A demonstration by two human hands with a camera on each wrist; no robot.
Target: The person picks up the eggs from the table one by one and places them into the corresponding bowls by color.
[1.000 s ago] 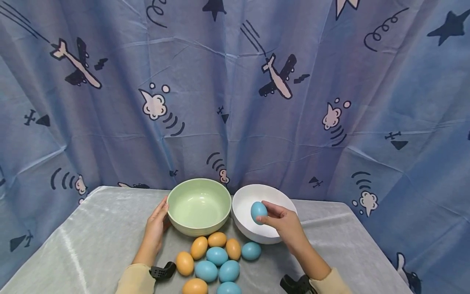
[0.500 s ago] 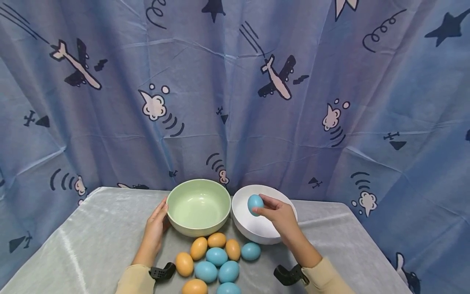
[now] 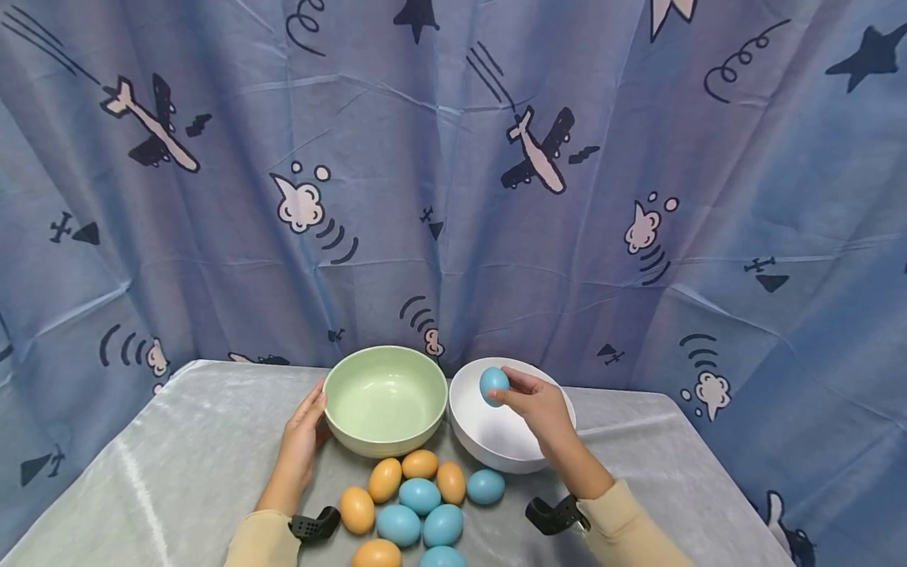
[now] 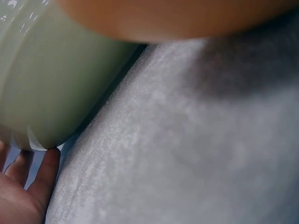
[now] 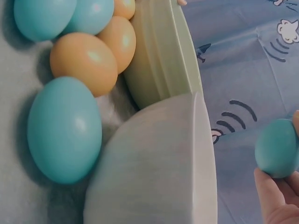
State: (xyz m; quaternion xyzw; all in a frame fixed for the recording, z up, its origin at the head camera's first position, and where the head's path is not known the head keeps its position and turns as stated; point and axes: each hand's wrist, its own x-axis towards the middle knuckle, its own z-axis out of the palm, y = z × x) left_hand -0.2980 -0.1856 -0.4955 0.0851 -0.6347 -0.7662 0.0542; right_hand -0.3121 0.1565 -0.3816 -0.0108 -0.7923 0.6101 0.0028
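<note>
My right hand (image 3: 544,409) pinches a blue egg (image 3: 494,387) between thumb and fingers, above the white bowl (image 3: 496,441). The right wrist view shows that egg (image 5: 276,148) beyond the white bowl's rim, held at the fingertips. My left hand (image 3: 301,441) rests against the left outer side of the green bowl (image 3: 386,394). Its fingers (image 4: 46,172) touch the bowl's wall in the left wrist view, fairly straight. Nothing lies inside the green bowl. The two bowls stand side by side, their rims nearly touching.
In front of the bowls lie several orange eggs (image 3: 357,509) and several blue eggs (image 3: 398,525) in a loose cluster. One blue egg (image 3: 485,487) is close to the white bowl. A grey cloth covers the table (image 3: 177,472); a patterned blue curtain (image 3: 439,197) hangs behind.
My right hand, with the blue egg, has moved slightly left and farther back over the white bowl. The left hand, bowls and loose eggs have stayed in place.
</note>
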